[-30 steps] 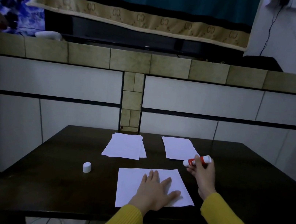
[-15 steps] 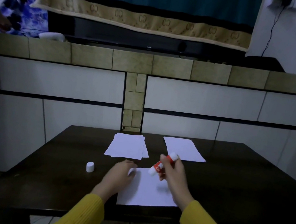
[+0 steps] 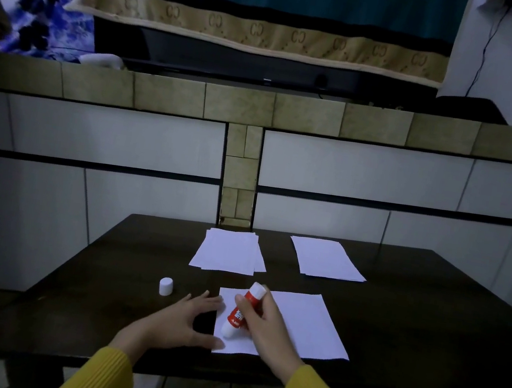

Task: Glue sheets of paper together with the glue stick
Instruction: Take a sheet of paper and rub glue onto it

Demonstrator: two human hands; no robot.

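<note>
Glue stick (image 3: 242,310) is gripped by right hand (image 3: 265,324), tilted, tip down on near-left edge of paper sheet (image 3: 295,319); sheet corner is pinned by spread left hand (image 3: 185,323), lying left of stick.

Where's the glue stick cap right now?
In the head view, the cap stands upright on the dark table, apart from the left hand, left of the near sheet and nearer than the left paper stack.
</note>
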